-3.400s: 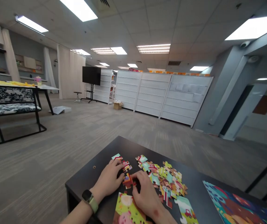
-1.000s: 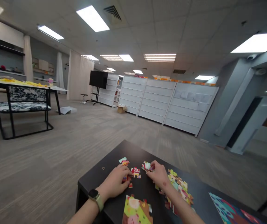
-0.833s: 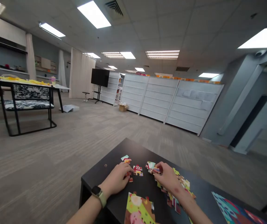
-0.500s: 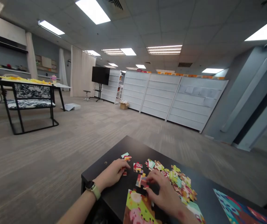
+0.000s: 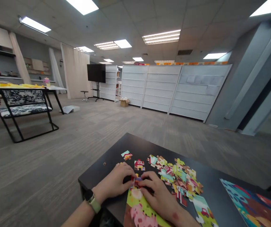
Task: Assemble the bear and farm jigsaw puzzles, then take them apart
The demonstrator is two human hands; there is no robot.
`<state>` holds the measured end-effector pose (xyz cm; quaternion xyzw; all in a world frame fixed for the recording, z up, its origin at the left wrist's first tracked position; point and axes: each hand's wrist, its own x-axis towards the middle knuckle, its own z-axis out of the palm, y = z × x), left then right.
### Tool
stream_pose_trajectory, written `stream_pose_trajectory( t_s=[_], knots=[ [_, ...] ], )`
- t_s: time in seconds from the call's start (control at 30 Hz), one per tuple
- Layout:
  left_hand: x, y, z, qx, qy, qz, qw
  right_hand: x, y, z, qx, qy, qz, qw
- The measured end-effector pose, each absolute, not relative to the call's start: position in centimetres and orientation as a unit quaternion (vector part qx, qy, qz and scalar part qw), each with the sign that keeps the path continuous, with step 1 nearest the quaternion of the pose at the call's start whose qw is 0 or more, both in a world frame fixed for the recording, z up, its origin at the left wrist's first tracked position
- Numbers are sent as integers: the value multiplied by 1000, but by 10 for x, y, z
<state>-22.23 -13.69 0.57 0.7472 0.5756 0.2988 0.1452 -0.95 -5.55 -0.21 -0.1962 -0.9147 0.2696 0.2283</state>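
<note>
My left hand [image 5: 120, 179], with a watch [image 5: 92, 200] on its wrist, curls its fingers at the left side of a red and purple puzzle piece [image 5: 137, 179]. The same piece is pinched from the right by my right hand [image 5: 157, 195], whose palm lies over part of a colourful pig picture [image 5: 137, 212]. The piece is at the picture's far edge; whether the two are joined is hidden by my fingers. Just beyond lies a red barn puzzle piece [image 5: 139, 164]. Farther left is another small group of pieces [image 5: 126, 155].
Several loose puzzle pieces [image 5: 179, 175] are heaped to the right on the black table [image 5: 107, 170]. A tractor picture section [image 5: 203, 209] and a blue and red picture sheet [image 5: 251, 201] lie nearer the right side. A chair [image 5: 26, 108] stands across the floor at left.
My right hand has brought the puzzle piece left to the pig picture's far edge. My left hand has slid right to meet it. The head view has shifted slightly.
</note>
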Motion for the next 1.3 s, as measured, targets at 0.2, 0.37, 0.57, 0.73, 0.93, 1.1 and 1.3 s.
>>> stream_pose_trajectory(
  t_s=[0.2,0.37,0.57,0.73,0.93,1.1,1.3],
  knots=[
    [-223,-136,4,740,595,285,132,-7,-55,-4,-190,-907,284,246],
    [-221,-134,5,745,593,275,134,-5,-57,-4,-177,-911,272,255],
    [-219,-136,8,745,592,269,151,-3,-58,-2,-184,-911,263,258],
    [-218,-136,9,746,596,257,151,-2,-58,0,-180,-916,260,247],
    [-225,-133,5,733,586,311,148,-2,-57,-1,-156,-919,262,248],
    [-251,-135,5,695,621,344,117,-2,-57,-1,-120,-929,261,234],
    [-270,-138,-5,683,648,309,133,0,-59,5,-103,-935,263,216]
  ],
)
